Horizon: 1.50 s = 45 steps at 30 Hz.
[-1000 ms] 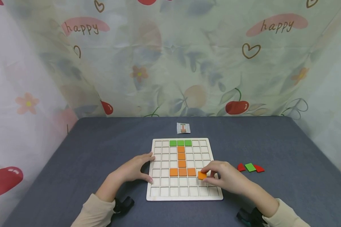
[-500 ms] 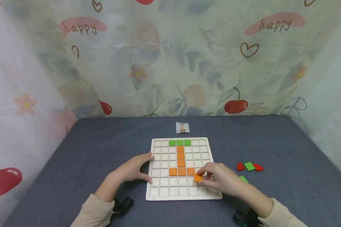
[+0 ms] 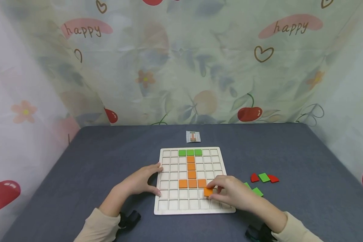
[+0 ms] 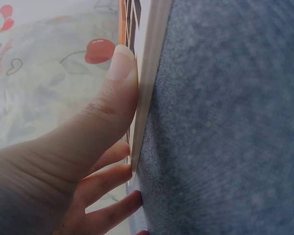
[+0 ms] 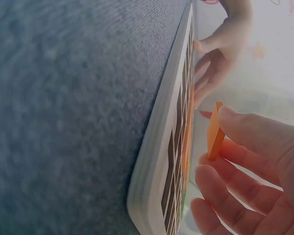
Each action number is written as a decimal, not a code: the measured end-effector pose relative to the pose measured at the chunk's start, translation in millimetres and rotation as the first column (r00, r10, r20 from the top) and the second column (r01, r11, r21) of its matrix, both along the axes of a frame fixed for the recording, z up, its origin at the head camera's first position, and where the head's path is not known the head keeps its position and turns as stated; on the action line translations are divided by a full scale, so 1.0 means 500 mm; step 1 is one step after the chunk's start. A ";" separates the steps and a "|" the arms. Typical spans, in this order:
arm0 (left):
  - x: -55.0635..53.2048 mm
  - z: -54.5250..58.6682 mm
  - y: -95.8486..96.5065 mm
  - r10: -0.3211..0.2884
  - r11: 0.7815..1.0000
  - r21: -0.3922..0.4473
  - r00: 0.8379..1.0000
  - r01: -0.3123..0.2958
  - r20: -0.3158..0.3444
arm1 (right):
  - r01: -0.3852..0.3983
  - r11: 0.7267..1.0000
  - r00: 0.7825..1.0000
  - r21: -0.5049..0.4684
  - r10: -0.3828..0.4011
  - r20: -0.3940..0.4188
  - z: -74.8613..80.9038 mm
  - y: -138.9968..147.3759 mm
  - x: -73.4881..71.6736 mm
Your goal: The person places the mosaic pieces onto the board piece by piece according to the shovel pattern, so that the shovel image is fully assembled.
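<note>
One orange tile [image 3: 208, 192], right hand [image 3: 233, 193] pinching its edges, maybe so bottom stays free; tile above board [image 3: 195, 212], four o'clock. Left hand [image 3: 139, 180], fingers loose, touches board's nine o'clock edge, likely so board won't slide.

L fingers [image 4: 105, 181] apart fr. thumb [image 4: 108, 98], R fingers [image 5: 235, 178] in pinch w/ opp. thumb [image 5: 255, 129]

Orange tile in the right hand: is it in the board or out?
Out. The right hand pinches the tile, and the right wrist view shows a gap between it and the board.
</note>
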State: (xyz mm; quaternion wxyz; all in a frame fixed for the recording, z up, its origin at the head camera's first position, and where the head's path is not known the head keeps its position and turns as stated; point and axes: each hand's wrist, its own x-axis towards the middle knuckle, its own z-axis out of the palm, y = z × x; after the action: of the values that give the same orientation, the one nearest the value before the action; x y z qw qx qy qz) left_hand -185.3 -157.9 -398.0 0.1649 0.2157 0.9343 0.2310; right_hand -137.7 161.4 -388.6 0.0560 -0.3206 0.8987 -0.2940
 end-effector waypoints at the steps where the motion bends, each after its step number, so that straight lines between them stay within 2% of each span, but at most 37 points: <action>1: 0.000 0.000 0.000 -0.003 1.000 0.000 1.000 0.003 -0.002 | -0.004 1.000 1.000 -0.001 0.004 -0.002 0.000 -0.001 0.000; 16: 0.002 -0.003 -0.003 -0.002 1.000 0.016 1.000 0.003 -0.009 | -0.026 1.000 1.000 0.014 0.026 -0.008 -0.013 -0.015 0.004; 26: 0.000 -0.003 -0.001 0.002 1.000 0.017 1.000 -0.002 -0.004 | -0.054 0.996 0.998 0.070 0.056 -0.018 -0.011 -0.032 0.006; 35: 0.000 -0.004 -0.001 -0.002 1.000 0.025 1.000 0.002 0.002 | -0.014 0.997 0.998 0.071 0.019 -0.066 -0.005 -0.061 0.007; 45: 0.001 -0.003 0.000 0.002 1.000 0.019 1.000 -0.002 -0.004 | 0.026 0.991 0.996 0.131 -0.015 -0.084 0.005 -0.099 0.004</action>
State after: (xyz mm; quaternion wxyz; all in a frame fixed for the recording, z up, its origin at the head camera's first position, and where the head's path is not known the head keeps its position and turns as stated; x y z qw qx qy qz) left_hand -185.1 -158.0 -399.6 0.1606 0.2170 0.9326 0.2397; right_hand -135.8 111.7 -386.0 0.0368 -0.3190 0.9209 -0.2210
